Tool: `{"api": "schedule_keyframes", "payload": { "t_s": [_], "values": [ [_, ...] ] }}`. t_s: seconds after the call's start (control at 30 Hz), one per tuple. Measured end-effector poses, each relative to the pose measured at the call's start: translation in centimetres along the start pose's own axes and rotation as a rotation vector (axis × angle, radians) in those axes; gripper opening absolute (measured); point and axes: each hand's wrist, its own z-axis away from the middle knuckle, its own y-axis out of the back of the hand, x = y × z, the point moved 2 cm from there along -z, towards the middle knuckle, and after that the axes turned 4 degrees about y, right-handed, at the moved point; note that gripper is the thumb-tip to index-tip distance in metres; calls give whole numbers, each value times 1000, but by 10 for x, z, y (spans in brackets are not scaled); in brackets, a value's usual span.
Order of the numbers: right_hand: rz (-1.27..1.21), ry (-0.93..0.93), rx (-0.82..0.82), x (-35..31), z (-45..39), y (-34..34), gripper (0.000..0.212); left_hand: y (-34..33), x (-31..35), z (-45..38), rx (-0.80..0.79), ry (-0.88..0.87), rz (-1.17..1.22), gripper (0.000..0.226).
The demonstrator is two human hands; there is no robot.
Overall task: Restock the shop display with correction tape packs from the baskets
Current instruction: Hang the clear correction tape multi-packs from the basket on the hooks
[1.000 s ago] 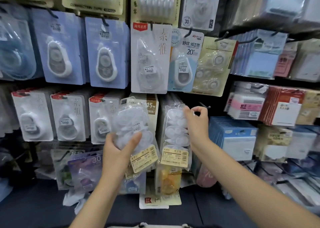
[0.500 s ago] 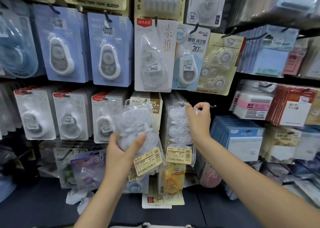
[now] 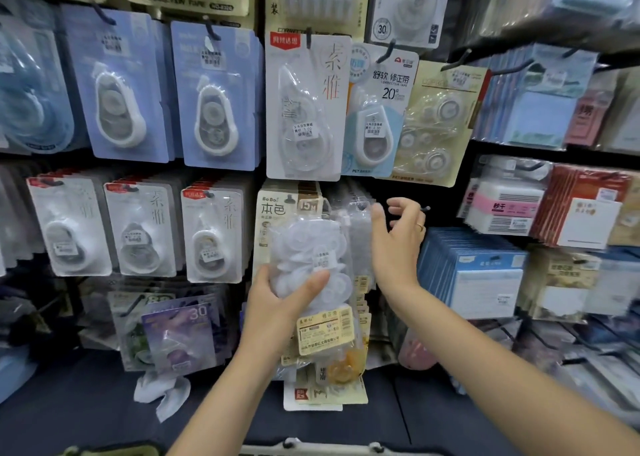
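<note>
Correction tape packs (image 3: 311, 275) sit bunched in the left hand (image 3: 277, 303) — its grip is tight. The right hand (image 3: 398, 237) is loose, empty, near the hook (image 3: 425, 208) — feed packs on slowly, one by one.

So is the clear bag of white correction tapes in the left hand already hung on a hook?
Not hung: the clear bag of white correction tapes sits gripped in the left hand, before the display.
</note>
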Motion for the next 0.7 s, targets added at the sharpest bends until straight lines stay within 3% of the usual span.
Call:
{"api": "schedule_keyframes", "payload": {
  "t_s": [0.1,0.2,0.33,0.43,0.57,0.7],
  "values": [
    [-229,65,-233,-21,20,16,16,-17,-3,9,-42,42,-27,84],
    [-245,30,-370,-20,27,32,16,-34,-7,17,-64,89,-36,73],
    [-280,-150,-327,3,14,56,24,-54,-9,19,-87,179,-82,54],
    [-315,-250,-250,15,-5,70,28,-64,-7,16,-48,228,-147,82],
    [-144,-195,-189,27,-46,86,32,-65,5,8,36,180,-201,76],
    [66,-77,-285,41,-66,84,28,-61,14,-1,117,170,-208,96]
  ]
}}
